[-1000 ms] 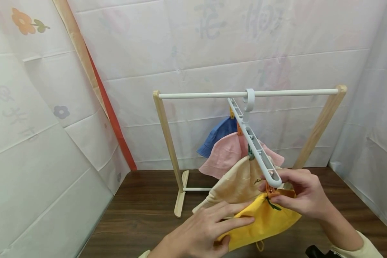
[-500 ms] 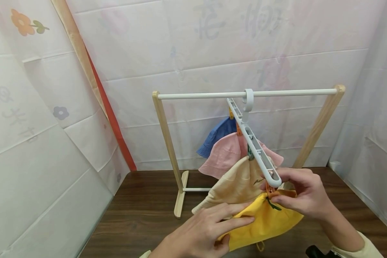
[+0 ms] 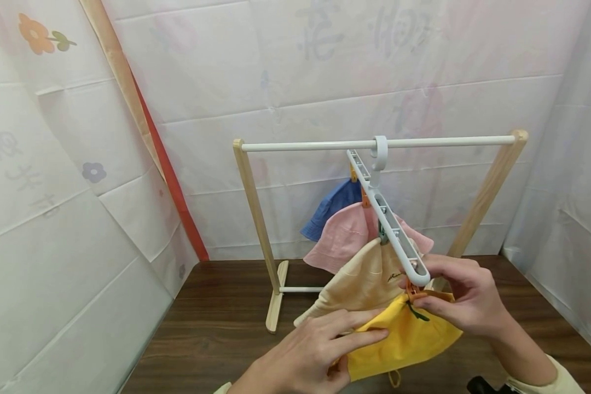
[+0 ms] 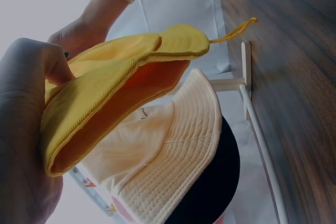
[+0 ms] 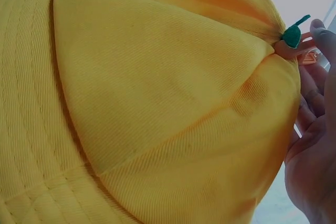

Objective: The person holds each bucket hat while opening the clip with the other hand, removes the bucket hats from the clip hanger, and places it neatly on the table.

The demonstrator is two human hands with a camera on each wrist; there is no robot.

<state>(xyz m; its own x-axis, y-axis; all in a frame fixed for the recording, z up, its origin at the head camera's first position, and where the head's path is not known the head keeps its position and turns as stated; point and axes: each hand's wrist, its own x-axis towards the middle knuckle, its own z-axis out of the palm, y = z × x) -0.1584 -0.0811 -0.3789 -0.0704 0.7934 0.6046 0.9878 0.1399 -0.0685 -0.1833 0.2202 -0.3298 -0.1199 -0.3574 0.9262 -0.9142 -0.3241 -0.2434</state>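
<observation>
A yellow bucket hat (image 3: pixel 404 342) hangs crown up from an orange clip (image 3: pixel 415 293) at the near end of a pale grey clip hanger (image 3: pixel 396 232). My right hand (image 3: pixel 473 298) pinches that clip between thumb and fingers. At the hat's left side, my left hand (image 3: pixel 315 350) grips the yellow cloth, thumb mostly hidden below. The left wrist view shows the brim's open underside and a yellow cord loop (image 4: pixel 236 31). A small green leaf (image 5: pixel 292 36) stands at the crown's tip, beside the right thumb. Directly behind hangs a beige bucket hat (image 3: pixel 359 282), clipped by its crown.
Farther along the hanger hang a pink hat (image 3: pixel 342 235) and a blue hat (image 3: pixel 331 210). The hanger hooks over the white rail (image 3: pixel 305 146) of a wooden-legged rack (image 3: pixel 256 213) on a dark wood table (image 3: pixel 202 328). Pale printed sheets (image 3: pixel 216 82) enclose the back and sides.
The yellow hat's right edge has spread slightly to the right. Both hands stay in nearly the same places, with the right still at the clip.
</observation>
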